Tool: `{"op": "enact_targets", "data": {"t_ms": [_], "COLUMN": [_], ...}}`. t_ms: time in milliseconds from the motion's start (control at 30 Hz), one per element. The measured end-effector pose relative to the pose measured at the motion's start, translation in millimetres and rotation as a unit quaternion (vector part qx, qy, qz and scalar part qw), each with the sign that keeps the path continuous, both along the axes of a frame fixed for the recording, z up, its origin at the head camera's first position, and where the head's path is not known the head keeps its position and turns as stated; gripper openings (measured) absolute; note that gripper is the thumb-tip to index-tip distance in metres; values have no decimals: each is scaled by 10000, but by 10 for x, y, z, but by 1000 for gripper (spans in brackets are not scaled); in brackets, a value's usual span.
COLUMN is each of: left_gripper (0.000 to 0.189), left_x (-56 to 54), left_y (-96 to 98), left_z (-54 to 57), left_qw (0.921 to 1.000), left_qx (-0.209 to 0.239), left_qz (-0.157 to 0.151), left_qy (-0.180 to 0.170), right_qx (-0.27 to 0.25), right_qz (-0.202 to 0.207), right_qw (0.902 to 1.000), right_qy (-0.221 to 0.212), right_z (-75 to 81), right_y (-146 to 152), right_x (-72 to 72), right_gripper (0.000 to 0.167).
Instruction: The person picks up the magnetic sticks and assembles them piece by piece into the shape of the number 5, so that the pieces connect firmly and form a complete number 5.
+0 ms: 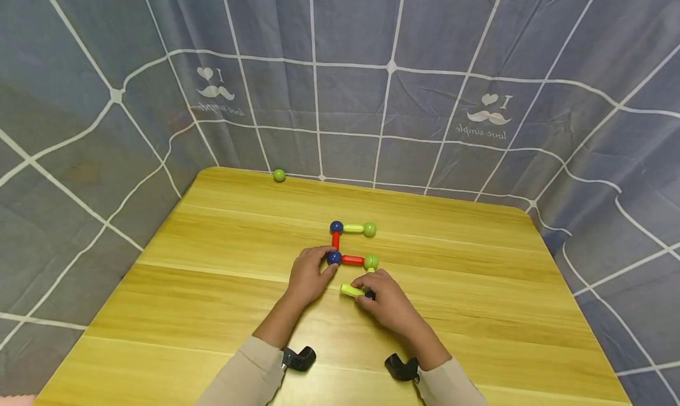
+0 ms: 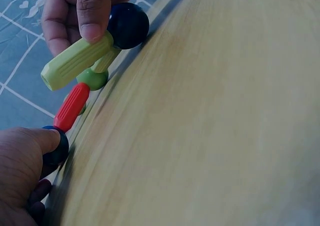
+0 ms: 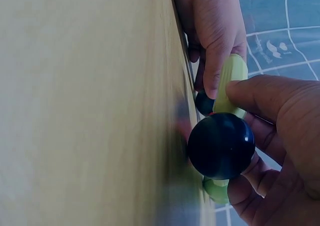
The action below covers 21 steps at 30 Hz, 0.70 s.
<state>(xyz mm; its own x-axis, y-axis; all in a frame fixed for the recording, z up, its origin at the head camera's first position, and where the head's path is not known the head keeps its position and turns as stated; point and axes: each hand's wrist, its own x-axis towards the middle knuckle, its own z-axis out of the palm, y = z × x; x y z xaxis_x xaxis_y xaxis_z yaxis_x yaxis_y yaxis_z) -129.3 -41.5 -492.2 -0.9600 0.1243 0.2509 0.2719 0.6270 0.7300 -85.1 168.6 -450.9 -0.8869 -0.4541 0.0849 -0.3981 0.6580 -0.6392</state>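
My left hand (image 1: 309,277) pinches a dark blue ball (image 1: 334,258) between thumb and fingers. From that ball one red rod (image 1: 336,241) runs back to a second blue ball (image 1: 336,227), where a yellow-green rod (image 1: 353,229) leads to a green ball (image 1: 369,229). Another red rod (image 1: 353,259) joins the held ball to a nearer green ball (image 1: 371,262). A short yellow-green rod (image 2: 106,60) links this green ball with a dark blue ball (image 3: 221,146) by my right hand (image 1: 389,303). Between thumb and finger, my right hand pinches a yellow-green rod (image 1: 349,290) whose end meets that ball.
A loose green ball (image 1: 278,175) lies at the table's far edge, by the grey curtain (image 1: 350,99) with white lines. The pieces lie on a wooden table (image 1: 478,276). Black wrist devices (image 1: 300,359) stick out from both sleeves.
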Motion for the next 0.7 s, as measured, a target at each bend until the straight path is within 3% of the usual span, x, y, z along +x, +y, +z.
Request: {"op": "enact_targets", "data": {"t_ms": [333, 700], "left_gripper": [34, 34], "left_x": [0, 19], "left_y": [-15, -1], "left_z": [-2, 17], "left_qw": [10000, 10000], "left_qx": [-26, 15], "left_qz": [-9, 7], "left_qy": [-4, -36], "right_qx": [-16, -321], "right_qz": [-36, -569], "right_qw": [10000, 9976], "right_qy": [-48, -218], "right_z": [21, 37], "right_y": [1, 197], "right_x": [6, 28], "right_gripper": [17, 15]}}
